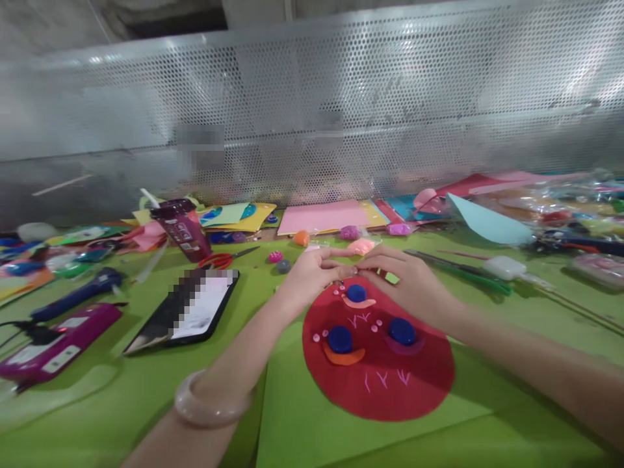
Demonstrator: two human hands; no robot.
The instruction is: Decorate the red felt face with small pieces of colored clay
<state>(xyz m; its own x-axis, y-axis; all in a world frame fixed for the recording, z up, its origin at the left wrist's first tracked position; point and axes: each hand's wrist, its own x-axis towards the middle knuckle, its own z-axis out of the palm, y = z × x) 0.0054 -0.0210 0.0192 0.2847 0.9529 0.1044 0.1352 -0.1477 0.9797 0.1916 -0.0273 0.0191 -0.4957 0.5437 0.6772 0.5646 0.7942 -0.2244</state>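
Note:
My left hand (314,273) and my right hand (407,276) meet at the fingertips over the top edge of a red paper circle (385,400). The fingers of both are bent and pressed together; whatever is pinched there is too small or hidden to make out. On the circle sit three dark blue round pieces (340,339), with curved strips of orange (345,356), purple and salmon clay beside them. Small pink dots and thin pink lines mark the red surface. Under the circle lies a green sheet (292,416). A salmon clay packet (361,246) lies just behind my fingers.
At left are a phone (207,309), a purple power strip (63,344), a dark blue glue gun (78,292), red-handled scissors (219,260) and a purple cup (182,231). Coloured paper (316,218) lies along a perforated metal panel (341,110). Green-handled scissors (468,273) lie at right.

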